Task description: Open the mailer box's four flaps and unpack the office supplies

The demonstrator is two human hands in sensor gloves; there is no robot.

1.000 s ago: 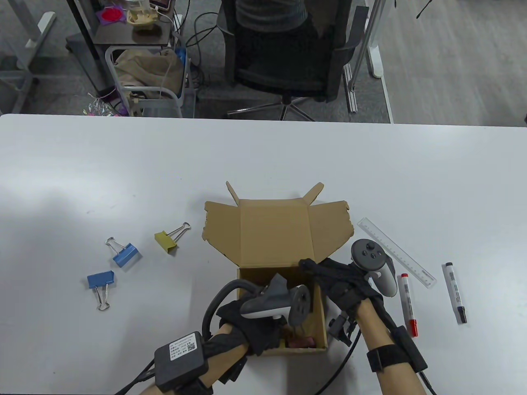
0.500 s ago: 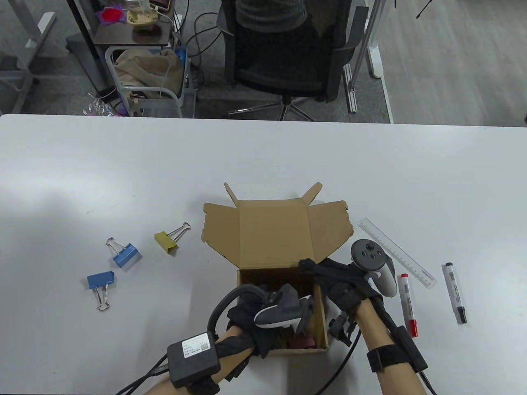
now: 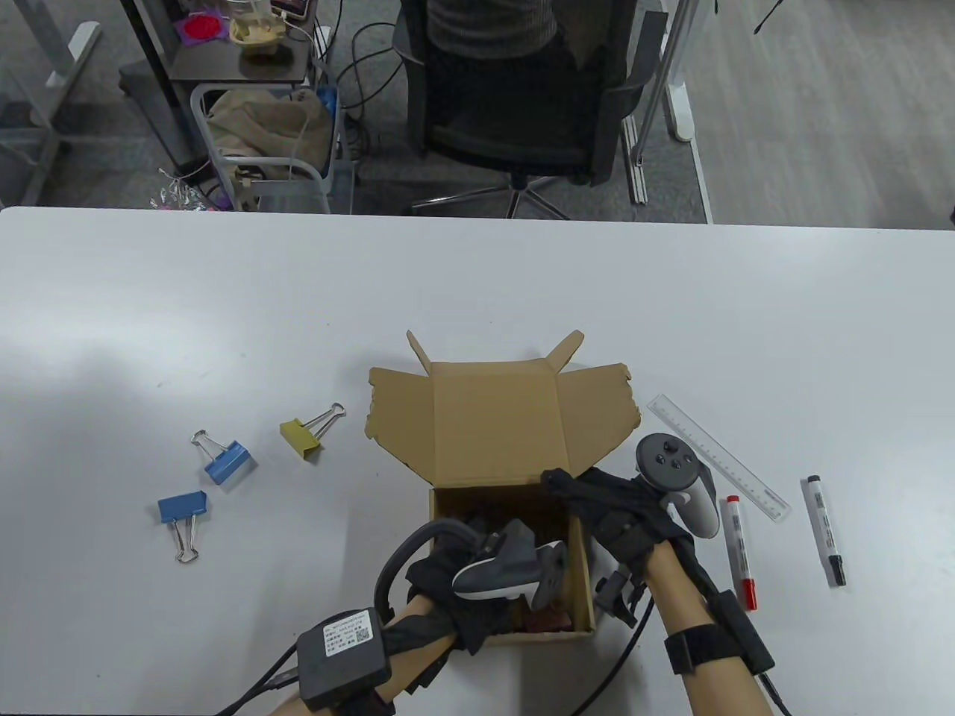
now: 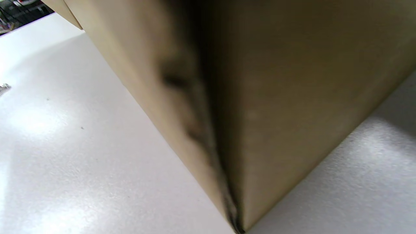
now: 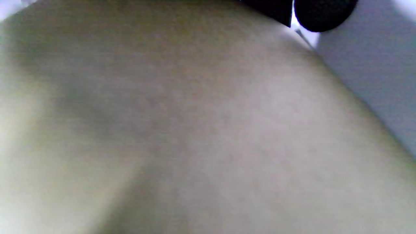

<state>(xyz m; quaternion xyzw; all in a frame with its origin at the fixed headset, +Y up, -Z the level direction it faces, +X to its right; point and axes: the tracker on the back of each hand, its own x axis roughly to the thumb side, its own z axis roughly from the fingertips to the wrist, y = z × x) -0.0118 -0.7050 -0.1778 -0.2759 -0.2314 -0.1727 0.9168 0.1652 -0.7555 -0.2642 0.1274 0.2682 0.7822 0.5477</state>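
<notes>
The brown mailer box point(image 3: 496, 418) stands open near the front edge of the table, its lid and flaps spread toward the back. My left hand point(image 3: 466, 556) reaches down into the box; the tracker on its back hides the fingers. A dark red item point(image 3: 548, 619) lies in the near right corner of the box. My right hand point(image 3: 567, 485) grips the box's right wall at its far corner. The left wrist view shows only an outer corner of the box point(image 4: 260, 113). Blurred cardboard point(image 5: 195, 130) fills the right wrist view, with a gloved fingertip point(image 5: 325, 13) at the top.
Left of the box lie a yellow binder clip point(image 3: 304, 432) and two blue binder clips point(image 3: 224, 460) point(image 3: 181, 514). To the right lie a clear ruler point(image 3: 716, 456), a red marker point(image 3: 740, 552) and a black marker point(image 3: 823, 529). An office chair point(image 3: 515, 97) stands behind the table.
My left hand has sunk lower into the box and shifted slightly toward the near side. The right hand and the box have stayed put.
</notes>
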